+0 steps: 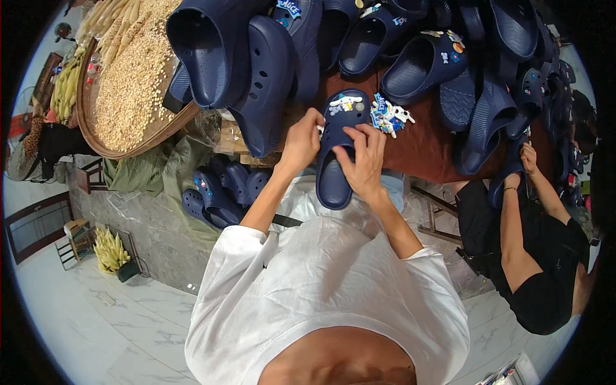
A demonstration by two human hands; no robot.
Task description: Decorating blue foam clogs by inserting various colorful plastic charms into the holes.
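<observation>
A navy blue clog (334,174) lies in front of me, toe pointing away, with a white figure charm (345,103) and a small round charm on its upper. My right hand (364,160) grips it, thumb at the foot opening and fingers over the upper. At the clog's left side, my left hand (300,144) is closed in a pinch. A small white piece, apparently a shoe charm (320,130), shows at its fingertips, partly hidden. Just right of the clog is a small pile of white and blue charms (390,117) on the brown cloth (420,151).
Many navy clogs (263,83) crowd the table's far side, some decorated. More clogs (221,192) sit low at left. A round tray (106,151) of pale kernels stands far left. At right, a co-worker in black (526,256) handles another clog (507,176).
</observation>
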